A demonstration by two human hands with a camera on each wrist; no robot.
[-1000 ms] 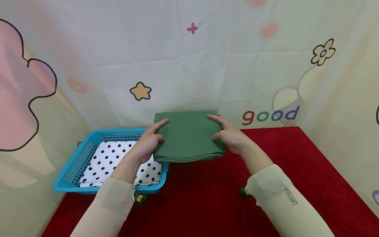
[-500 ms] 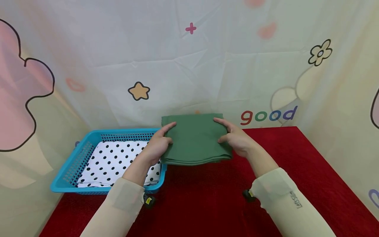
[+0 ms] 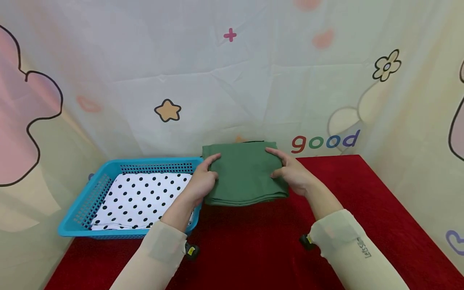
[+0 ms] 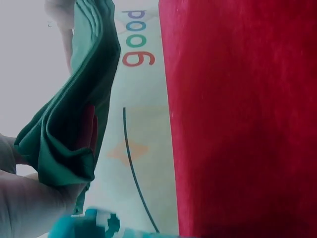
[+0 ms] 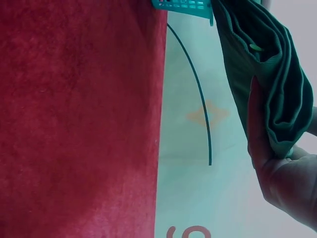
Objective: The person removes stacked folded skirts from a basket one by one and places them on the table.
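- One printed backdrop (image 3: pixel 217 88), hanging behind the bench (image 3: pixel 246 249).
- Bench surface: red, bearing the basket (image 3: pixel 108 233).
- Basket: blue, perforated, at the bench's left side.
- One dotted cloth (image 3: pixel 141 199), white with black spots, folded flat inside the basket.
- One green cloth (image 3: pixel 244 173), folded in layers, held raised off the bench, just right of the basket in the head view.
- Person's left grip (image 3: pixel 201 183): clasping the green cloth's left side.
- Person's right grip (image 3: pixel 293 175): clasping its right side.

The left hand (image 3: pixel 202 181) and right hand (image 3: pixel 294 174) are shifting the folded green cloth (image 3: pixel 246 173) toward 4 o'clock, and more of the polka-dot cloth (image 3: pixel 141 198) is showing.
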